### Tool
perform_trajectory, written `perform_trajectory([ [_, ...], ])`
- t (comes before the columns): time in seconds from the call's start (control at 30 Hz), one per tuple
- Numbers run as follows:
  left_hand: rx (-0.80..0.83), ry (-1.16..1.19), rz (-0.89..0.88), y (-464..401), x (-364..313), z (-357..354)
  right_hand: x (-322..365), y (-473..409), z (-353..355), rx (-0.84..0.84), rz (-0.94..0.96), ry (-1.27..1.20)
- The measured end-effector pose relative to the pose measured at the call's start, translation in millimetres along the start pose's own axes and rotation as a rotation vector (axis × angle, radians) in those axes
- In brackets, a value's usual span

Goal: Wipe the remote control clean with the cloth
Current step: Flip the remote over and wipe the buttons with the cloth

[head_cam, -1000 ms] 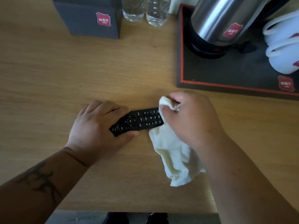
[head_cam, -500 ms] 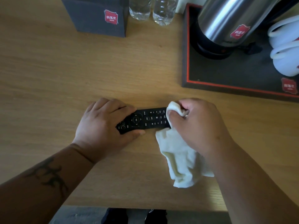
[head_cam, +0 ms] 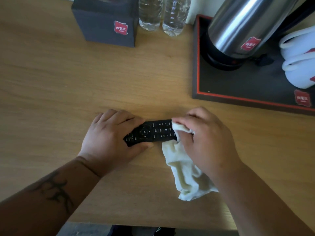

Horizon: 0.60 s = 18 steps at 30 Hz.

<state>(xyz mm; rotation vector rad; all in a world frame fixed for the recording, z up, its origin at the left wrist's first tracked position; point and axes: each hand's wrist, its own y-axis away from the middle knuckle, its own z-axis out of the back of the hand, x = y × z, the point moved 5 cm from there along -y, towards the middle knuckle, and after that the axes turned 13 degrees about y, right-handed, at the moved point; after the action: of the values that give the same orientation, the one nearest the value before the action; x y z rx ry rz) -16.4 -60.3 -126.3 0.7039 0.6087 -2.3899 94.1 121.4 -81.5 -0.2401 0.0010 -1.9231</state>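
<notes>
A black remote control (head_cam: 151, 132) lies flat on the wooden desk (head_cam: 68, 92), buttons up, running left to right. My left hand (head_cam: 110, 137) grips its left end, thumb on the near edge and fingers over the far edge. My right hand (head_cam: 206, 142) is closed on a cream cloth (head_cam: 185, 172) and presses a bunched part of it onto the remote's right end, which is hidden under the cloth and hand. The rest of the cloth trails toward me under my right wrist.
A dark tray (head_cam: 238, 92) with a red border sits at the far right, holding a steel kettle (head_cam: 243, 28) and white cups (head_cam: 300, 65). A dark tissue box (head_cam: 105, 23) and two water bottles (head_cam: 163, 14) stand at the back. The desk's near edge (head_cam: 136, 223) is close below.
The right hand with the cloth has slid slightly along the remote's right end. The left hand keeps its grip on the remote. The view has shifted a little.
</notes>
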Motion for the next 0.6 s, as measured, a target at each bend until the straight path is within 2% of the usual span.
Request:
perform_trajectory([
  [0.1,0.004,-0.004,-0.001,0.1,-0.9,-0.3,-5.2,12.8,-1.6,0.033,0.094,0.056],
  [0.37,0.004,-0.018,0.005,0.5,-1.0,-0.3,-7.1,24.4,1.7,0.091,0.199,0.072],
  [0.5,-0.001,-0.021,-0.001,0.7,-2.3,-0.2,-5.3,31.7,4.9,0.147,0.15,-0.003],
  [0.6,-0.006,-0.022,0.0,0.5,-2.7,0.6,-1.1,29.1,2.9,0.089,0.133,0.051],
])
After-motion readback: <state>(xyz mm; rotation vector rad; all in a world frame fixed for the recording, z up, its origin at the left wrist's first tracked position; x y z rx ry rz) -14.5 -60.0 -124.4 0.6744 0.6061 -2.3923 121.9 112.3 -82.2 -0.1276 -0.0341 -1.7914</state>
